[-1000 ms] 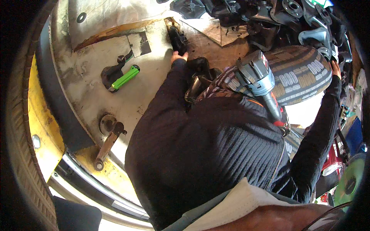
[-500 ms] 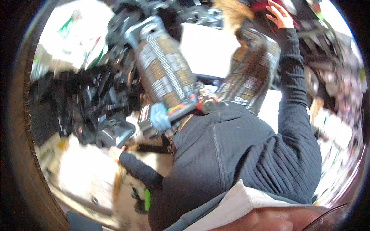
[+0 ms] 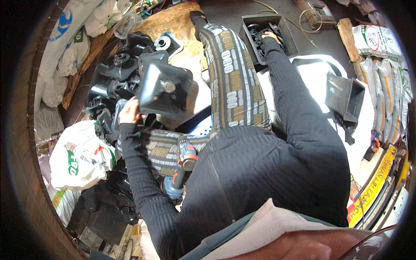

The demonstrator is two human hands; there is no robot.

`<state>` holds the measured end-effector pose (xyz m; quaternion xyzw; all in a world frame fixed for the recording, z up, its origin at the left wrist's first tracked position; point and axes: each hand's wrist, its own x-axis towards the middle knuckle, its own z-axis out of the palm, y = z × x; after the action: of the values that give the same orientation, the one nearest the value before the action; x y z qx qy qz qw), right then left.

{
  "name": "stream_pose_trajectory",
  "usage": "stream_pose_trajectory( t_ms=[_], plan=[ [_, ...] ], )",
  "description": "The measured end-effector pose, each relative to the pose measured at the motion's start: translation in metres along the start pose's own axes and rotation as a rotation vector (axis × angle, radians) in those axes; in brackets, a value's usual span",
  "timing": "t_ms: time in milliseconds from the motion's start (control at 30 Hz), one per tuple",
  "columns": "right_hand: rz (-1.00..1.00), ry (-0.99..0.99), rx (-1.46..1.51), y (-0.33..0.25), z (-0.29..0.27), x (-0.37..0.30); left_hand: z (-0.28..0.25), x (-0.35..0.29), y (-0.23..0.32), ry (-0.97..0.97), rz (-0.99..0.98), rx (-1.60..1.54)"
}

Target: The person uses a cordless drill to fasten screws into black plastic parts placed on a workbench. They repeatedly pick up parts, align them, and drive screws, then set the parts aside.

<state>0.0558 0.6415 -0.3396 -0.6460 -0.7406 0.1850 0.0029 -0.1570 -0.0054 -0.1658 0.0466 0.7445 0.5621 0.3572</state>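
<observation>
With twelve o'clock at the top of the view, the left hand (image 3: 128,112) is between nine and ten o'clock, its fingers gripping the near left edge of a flared black part (image 3: 162,93), which sits tilted between ten and eleven, close beside a pile of black parts (image 3: 119,60) at ten. The right hand (image 3: 271,36) is at one o'clock, inside a dark open box (image 3: 289,43) that holds round black pieces (image 3: 255,37); whether its fingers are closed on one, I cannot tell. As I judge it, the step in hand is two-handed: the left holds the flared part while the right picks among the box's contents. A clean lift from the box would call for a sure hold on a single piece, free of its neighbours, and a firm left grip on the part's rim. A power drill (image 3: 186,160) lies against the lap between seven and eight o'clock, clear of both hands.
</observation>
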Motion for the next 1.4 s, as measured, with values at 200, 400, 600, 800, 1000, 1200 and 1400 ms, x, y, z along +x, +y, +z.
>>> stream_pose_trajectory(
  t_ms=[200, 400, 600, 800, 1000, 1200, 1400],
  plan=[
    [-0.271, -0.025, -0.181, -0.021, 0.033, -0.005, 0.006, 0.074, -0.082, -0.065, 0.047, 0.258],
    [-0.278, 0.027, -0.111, -0.005, 0.002, -0.004, 0.021, 0.08, -0.07, 0.476, 0.371, 1.004],
    [-1.035, 0.297, 0.806, -0.138, -0.135, -0.206, 0.07, 0.039, 0.01, 0.276, 0.01, -0.177],
    [-1.911, -0.027, 0.399, -0.16, -0.052, -0.368, 0.107, 0.029, 0.006, -0.236, -0.194, -0.369],
    [-1.867, -0.011, 0.137, -0.188, -0.127, -0.354, 0.09, 0.049, -0.053, 0.209, -0.174, -0.128],
    [-1.54, 0.263, 0.1, -0.208, -0.405, -0.325, 0.097, 0.053, -0.035, 0.064, -0.062, 0.28],
    [-0.092, -0.333, -0.743, -0.025, -0.512, -0.265, 0.104, 0.04, -0.042, 0.028, -0.16, 0.02]
  ],
)
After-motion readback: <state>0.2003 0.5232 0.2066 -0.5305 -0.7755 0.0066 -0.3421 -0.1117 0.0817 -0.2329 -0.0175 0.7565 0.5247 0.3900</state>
